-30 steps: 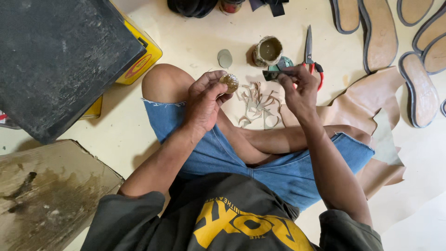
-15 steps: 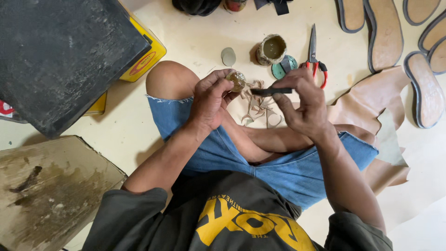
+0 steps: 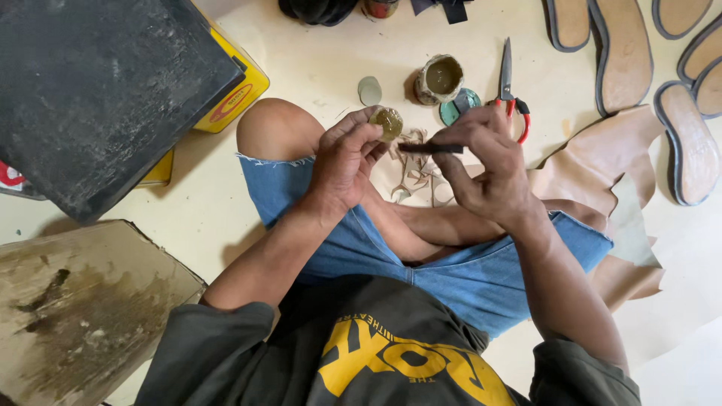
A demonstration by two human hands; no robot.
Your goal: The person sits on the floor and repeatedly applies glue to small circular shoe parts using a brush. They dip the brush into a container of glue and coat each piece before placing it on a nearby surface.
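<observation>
Tan flat shoe soles [image 3: 624, 45]: cut off by top and right edges; count uncertain.
Black object [image 3: 316, 9] at top edge: mostly out of frame, kind unclear.
Dark grey slab [image 3: 98, 90]: cropped left and top, hiding most of the yellow tin [image 3: 241, 94].
Small round olive piece [image 3: 388, 122]: partly hidden in left hand's [image 3: 342, 162] grip.
Thin dark tool [image 3: 430, 148]: far end hidden by right hand [image 3: 489, 169].

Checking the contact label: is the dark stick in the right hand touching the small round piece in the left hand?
Apart. The head view shows the dark stick tip short of the round piece, a gap between them.
</observation>
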